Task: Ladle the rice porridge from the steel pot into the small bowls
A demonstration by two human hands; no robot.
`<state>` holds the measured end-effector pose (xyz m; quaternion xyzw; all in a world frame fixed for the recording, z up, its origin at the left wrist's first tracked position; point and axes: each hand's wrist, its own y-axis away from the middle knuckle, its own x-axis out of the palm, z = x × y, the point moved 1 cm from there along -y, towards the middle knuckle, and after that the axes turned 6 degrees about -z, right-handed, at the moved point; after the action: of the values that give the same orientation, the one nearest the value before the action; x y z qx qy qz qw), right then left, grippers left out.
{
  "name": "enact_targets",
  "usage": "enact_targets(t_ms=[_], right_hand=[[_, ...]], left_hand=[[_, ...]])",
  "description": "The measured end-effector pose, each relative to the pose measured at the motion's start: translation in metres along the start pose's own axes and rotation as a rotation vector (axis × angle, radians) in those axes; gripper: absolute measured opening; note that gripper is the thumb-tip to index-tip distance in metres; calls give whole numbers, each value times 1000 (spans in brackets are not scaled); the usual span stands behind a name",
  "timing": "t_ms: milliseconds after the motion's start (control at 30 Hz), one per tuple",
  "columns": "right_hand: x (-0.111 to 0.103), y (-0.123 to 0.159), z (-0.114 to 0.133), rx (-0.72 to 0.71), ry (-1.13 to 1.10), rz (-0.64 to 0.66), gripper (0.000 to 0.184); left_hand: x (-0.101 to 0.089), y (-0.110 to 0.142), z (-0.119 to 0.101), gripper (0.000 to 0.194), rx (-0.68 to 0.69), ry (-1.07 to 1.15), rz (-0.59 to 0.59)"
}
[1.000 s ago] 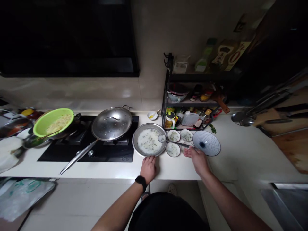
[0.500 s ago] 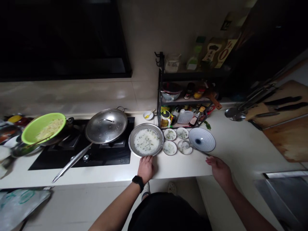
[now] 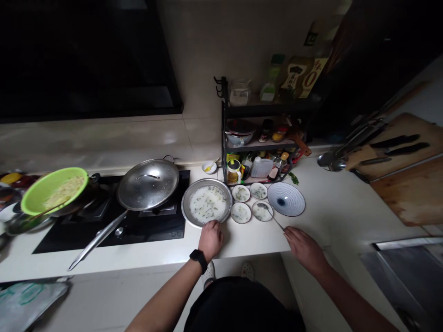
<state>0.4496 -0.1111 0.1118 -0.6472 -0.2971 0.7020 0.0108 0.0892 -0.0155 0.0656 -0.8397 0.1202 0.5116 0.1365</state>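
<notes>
My left hand point(image 3: 210, 240) grips the near rim of a steel bowl point(image 3: 186, 210) holding a white batter with green flecks. My right hand point(image 3: 302, 248) holds the end of a metal ladle point(image 3: 269, 212), whose scoop rests over the near right one of several small white dishes point(image 3: 262, 211). The other small dishes point(image 3: 241, 193) hold a little of the same batter. A blue patterned plate point(image 3: 285, 199) lies just right of them.
A lidded steel pan point(image 3: 148, 184) with a long handle sits on the black hob point(image 3: 104, 221). A green bowl point(image 3: 51, 189) of shredded food stands far left. A black rack point(image 3: 258, 138) of bottles and jars is behind the dishes. Cutting boards and knives point(image 3: 398, 147) lie at right.
The ladle left the steel bowl and moved right to the near right small dish. My right hand drew back toward the counter edge. The view shifted right.
</notes>
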Motion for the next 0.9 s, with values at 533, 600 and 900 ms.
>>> enact_targets(t_ms=[533,600,900], right_hand=[[-35,-39,-2,326,-36,-51,36],[-44,-49,-3,298,-28,-30,37],[-64,-102,9,179,-101,-7,34]], left_hand=[[-13,-89,-170,35,652,342,141],[-13,-100,-191,31,729,339,177],[-57,-116,-176,19,722,162,143]])
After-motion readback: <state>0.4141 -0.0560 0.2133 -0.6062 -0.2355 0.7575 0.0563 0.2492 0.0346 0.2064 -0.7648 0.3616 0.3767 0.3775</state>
